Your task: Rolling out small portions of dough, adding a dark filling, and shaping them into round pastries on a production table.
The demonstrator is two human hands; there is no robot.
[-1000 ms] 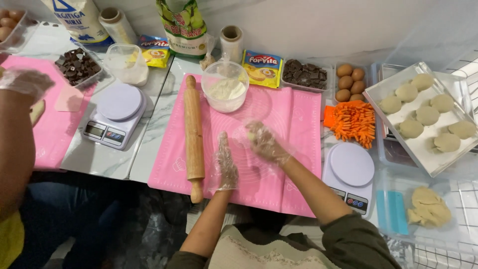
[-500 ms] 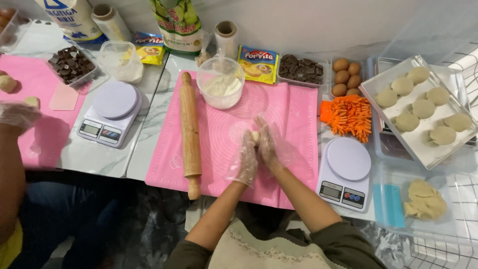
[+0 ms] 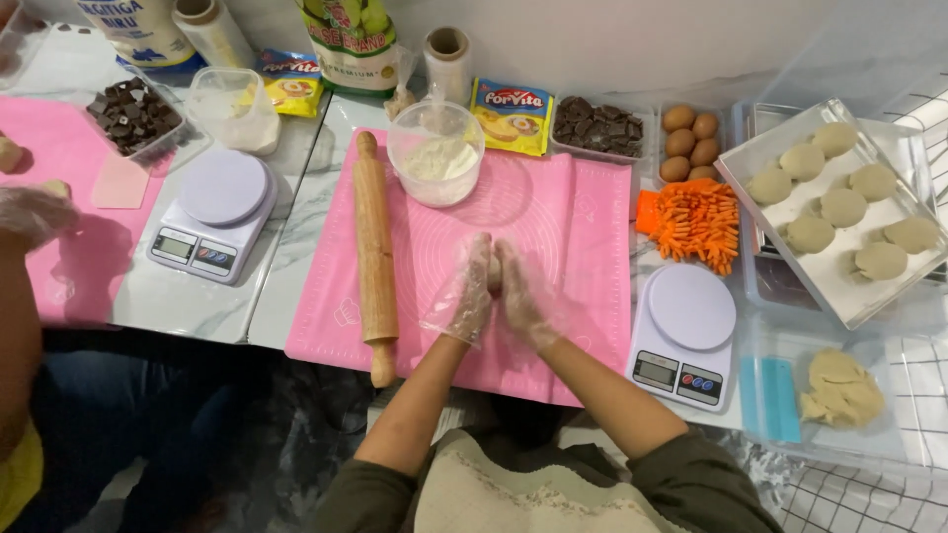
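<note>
You have one view only, from the camera on your head, looking steeply down at the pink silicone baking mat (image 3: 583, 227) from close above. Your forearms enter from the bottom edge. Beyond the mat the wall closes the top of the frame; left of the mat a second person's sleeve cuts the frame's edge.

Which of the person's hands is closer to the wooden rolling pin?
The left hand. It is just right of the rolling pin on the pink mat, not touching it. The right hand is pressed against the left one, on its far side from the pin.
</note>
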